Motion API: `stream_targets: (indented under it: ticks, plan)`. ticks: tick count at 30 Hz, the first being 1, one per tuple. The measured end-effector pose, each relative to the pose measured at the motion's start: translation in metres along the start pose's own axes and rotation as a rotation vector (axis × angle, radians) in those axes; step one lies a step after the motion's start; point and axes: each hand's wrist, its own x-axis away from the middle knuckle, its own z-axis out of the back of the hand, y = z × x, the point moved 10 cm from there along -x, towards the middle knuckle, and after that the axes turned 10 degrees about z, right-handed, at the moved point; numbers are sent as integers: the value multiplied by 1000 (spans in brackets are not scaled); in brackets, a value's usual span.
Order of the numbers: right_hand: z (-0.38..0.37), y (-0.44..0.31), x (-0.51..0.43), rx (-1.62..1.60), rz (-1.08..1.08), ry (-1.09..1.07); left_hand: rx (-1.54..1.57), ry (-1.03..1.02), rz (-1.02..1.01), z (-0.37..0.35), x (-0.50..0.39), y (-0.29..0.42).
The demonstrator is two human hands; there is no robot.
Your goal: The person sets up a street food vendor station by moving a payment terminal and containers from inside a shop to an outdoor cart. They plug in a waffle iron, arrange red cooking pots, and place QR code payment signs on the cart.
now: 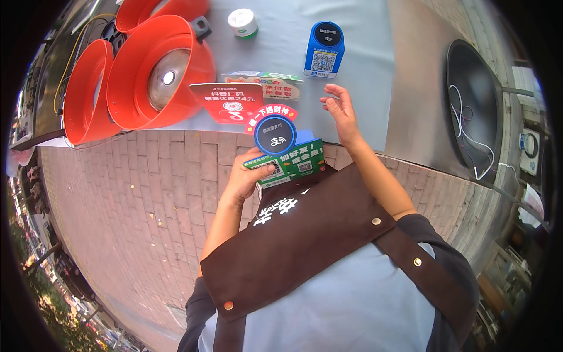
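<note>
My left hand (251, 174) holds a green payment stand (303, 163) with printed codes, its thumb across the front. A round black disc with a blue rim (275, 134) and a red arched top rises from the stand. My right hand (341, 112) is raised over the table's near edge, fingers loosely curled and apart, holding nothing. Left of it, a red sign card (231, 102) with a printed code overlaps a cream and red sign (281, 91). Farther back, a blue payment stand (324, 50) with a round black top stands upright on the grey table cover (281, 26).
Large orange-red pots (127, 75) with black handles crowd the table's left side. A white round speaker (243, 22) with a green base stands at the back. On the right, a black pan-like dish (473, 110) holds white cable (459, 110) on the metal counter (415, 88).
</note>
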Motion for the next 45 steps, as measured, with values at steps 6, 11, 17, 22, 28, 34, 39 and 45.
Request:
stream_targets:
  ticks: [6, 11, 17, 22, 28, 34, 39, 45]
  plan:
    - [29, -31, 68, -103, -313, -155, 54, -106, 82, -70, -70, -5]
    - [77, -13, 66, -106, -228, 25, -178, -48, -61, -102, -120, 9]
    - [105, 29, 59, -72, -176, -3, -435, 58, -130, -88, -141, 3]
    - [107, 26, 57, -99, -339, -215, -619, 47, -160, -76, -144, -19]
    - [139, -20, -59, 179, -121, -83, -685, 73, -172, -68, -135, -28]
    - [66, -22, -162, 455, 8, -269, -640, 169, -169, -59, -116, -26]
    - [55, -9, -171, 310, -160, -376, -599, 182, -142, -55, -109, -30]
    - [108, -38, -142, 319, -238, -331, -648, 157, -128, -58, -111, -28]
